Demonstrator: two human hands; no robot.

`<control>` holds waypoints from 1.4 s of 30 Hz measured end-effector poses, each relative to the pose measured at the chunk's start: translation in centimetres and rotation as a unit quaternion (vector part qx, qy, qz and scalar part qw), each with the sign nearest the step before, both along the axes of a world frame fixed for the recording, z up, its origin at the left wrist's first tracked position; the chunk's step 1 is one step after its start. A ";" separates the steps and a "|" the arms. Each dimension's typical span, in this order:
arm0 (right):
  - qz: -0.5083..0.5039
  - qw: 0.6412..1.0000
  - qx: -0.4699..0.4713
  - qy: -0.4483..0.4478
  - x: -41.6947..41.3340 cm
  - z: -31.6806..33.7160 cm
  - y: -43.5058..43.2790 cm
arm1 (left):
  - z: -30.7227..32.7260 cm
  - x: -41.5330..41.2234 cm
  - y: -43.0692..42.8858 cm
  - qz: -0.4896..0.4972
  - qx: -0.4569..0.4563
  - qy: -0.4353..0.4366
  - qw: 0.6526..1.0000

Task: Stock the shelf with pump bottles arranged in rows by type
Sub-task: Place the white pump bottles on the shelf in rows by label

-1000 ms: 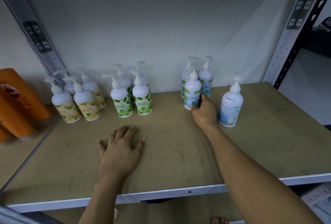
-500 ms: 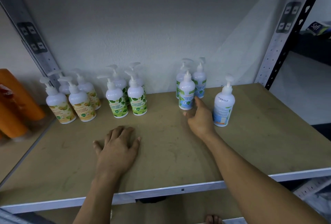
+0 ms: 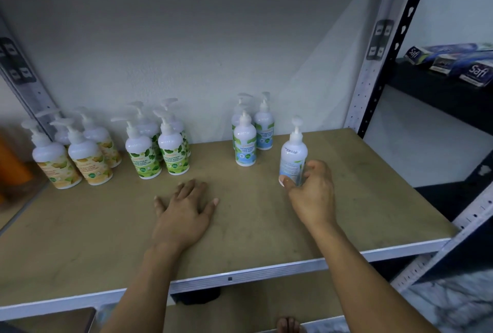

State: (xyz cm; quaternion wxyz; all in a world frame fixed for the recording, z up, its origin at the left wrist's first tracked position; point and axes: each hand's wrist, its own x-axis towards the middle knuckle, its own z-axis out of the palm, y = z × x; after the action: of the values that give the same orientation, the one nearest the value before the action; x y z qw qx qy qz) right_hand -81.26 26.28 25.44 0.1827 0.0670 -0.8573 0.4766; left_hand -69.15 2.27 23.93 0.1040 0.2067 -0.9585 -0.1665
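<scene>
The right hand (image 3: 312, 196) curls round the foot of the lone pump bottle (image 3: 293, 154), thumb in front and fingers round the far side (what looks like its back label faces us), while the left hand (image 3: 184, 212) lies flat and relaxed on the shelf (image 3: 240, 274). I'd turn it label-forward and slide it upright, gripping low so the tall pump doesn't tip. It stands right of the blue-label bottles (image 3: 245, 146), apart from them.
</scene>
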 end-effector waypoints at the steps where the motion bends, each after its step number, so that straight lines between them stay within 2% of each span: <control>1: 0.002 1.000 0.009 -0.014 -0.6 -0.2 0.1 | 0.0 -0.1 0.0 0.003 -0.005 -0.004 1.000; 4: 0.021 0.999 0.013 -0.043 -2.3 -0.7 0.2 | 0.2 -0.1 0.1 0.010 -0.024 -0.001 1.000; 8: 0.072 0.997 0.014 -0.035 -4.4 -1.0 -0.3 | 0.2 -0.1 0.1 0.012 -0.041 0.009 0.999; 16: 0.144 0.987 -0.007 -0.066 -7.7 -0.2 -3.1 | 0.0 -0.1 -0.1 0.011 -0.039 0.009 0.999; 29: 0.195 0.974 -0.047 -0.107 -10.3 -1.1 -3.8 | -0.1 -0.2 -0.2 0.011 -0.039 0.008 0.999; 35: 0.180 0.979 -0.024 -0.089 -10.2 -1.3 -4.4 | -0.1 -0.2 -0.1 0.010 -0.036 0.011 0.999; 42: 0.109 0.992 0.012 -0.058 -10.3 -1.7 -5.5 | 0.0 -0.3 0.0 0.012 -0.032 0.008 0.999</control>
State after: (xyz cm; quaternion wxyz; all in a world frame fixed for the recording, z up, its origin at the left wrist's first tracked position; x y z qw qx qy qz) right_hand -91.52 20.76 23.74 0.0786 0.1341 -0.8597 0.4867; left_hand -69.40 2.23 23.95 0.1202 0.2135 -0.9599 -0.1359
